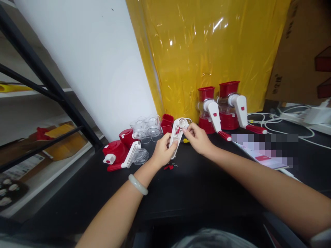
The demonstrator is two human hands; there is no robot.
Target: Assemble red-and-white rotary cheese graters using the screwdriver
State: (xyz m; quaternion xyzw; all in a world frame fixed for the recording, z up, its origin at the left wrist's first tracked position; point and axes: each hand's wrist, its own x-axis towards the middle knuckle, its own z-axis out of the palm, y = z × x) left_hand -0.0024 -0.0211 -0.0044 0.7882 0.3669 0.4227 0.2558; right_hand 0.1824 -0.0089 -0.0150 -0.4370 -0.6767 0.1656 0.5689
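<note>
My left hand (162, 151) is wrapped round a white crank handle (177, 132) with red inserts, held upright over the black table (191, 186). My right hand (198, 138) pinches the handle's round upper end with its fingertips. Small red pieces (168, 167) lie on the table just below my left hand. A pale bangle (138, 184) sits on my left wrist.
Two assembled red and white hand-crank grinders (224, 108) stand at the back against a yellow plastic sheet (207, 48). Loose red bases (116, 153), clear cups (146, 127) and a red hopper (167, 123) lie left. White cables (284, 125) and a paper (261, 156) lie right. A black rack (46, 82) stands left.
</note>
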